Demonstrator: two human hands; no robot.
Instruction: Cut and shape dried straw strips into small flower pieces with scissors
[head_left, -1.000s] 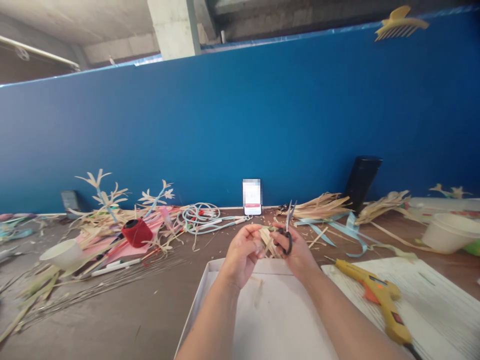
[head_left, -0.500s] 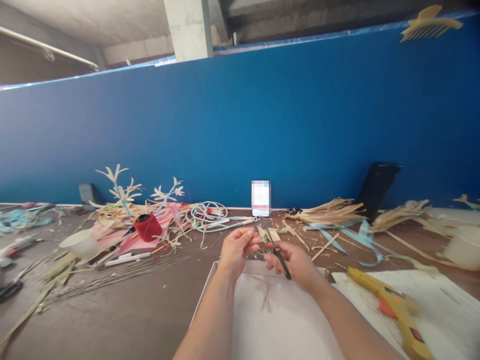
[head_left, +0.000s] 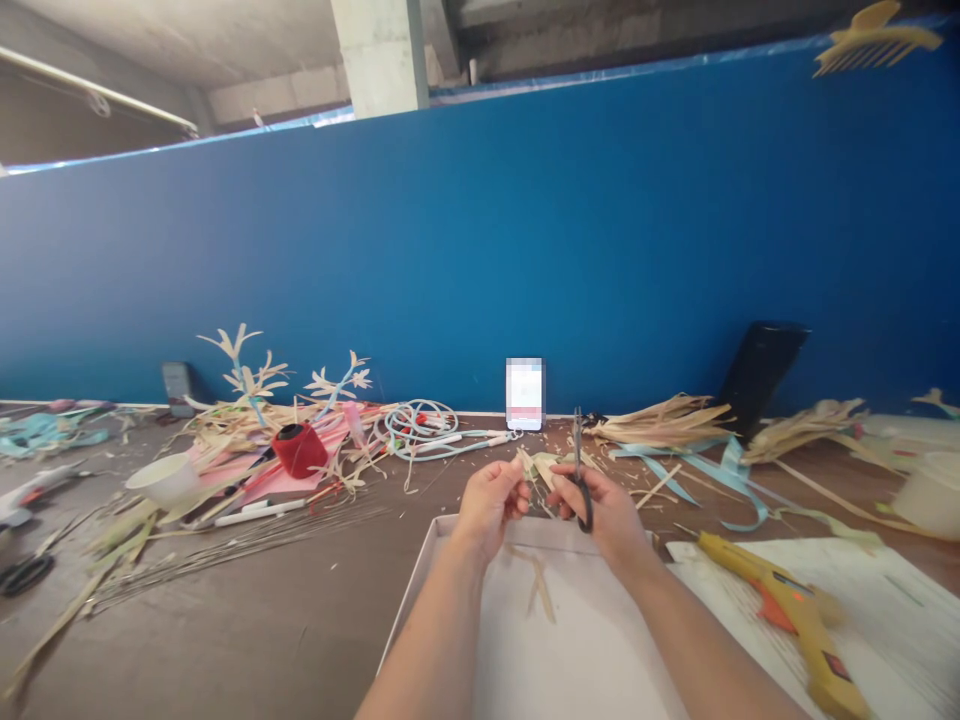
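Note:
Black-handled scissors point(head_left: 583, 500) are in my right hand point(head_left: 600, 505), their blades upright and pointing toward the blue wall. My left hand point(head_left: 491, 505) is closed in a pinch, a little to the left of the right one. What its fingertips hold is too small to make out; pale scraps of dried husk point(head_left: 541, 465) lie behind them. Both hands are over the far edge of a shallow white box point(head_left: 577, 640). Inside the box rests a thin, forked pale strip point(head_left: 540, 590).
A yellow glue gun point(head_left: 787, 600) lies on paper at the right. To the left are a red thread spool point(head_left: 298, 450), a white cup point(head_left: 161, 478), thin wires point(head_left: 247, 545) and husk flowers point(head_left: 255, 380). A phone point(head_left: 525, 395) leans on the blue wall point(head_left: 480, 240).
The scissors have turned from slanting left to nearly upright in my right hand. My left hand has shifted slightly right and down, its fingers more curled.

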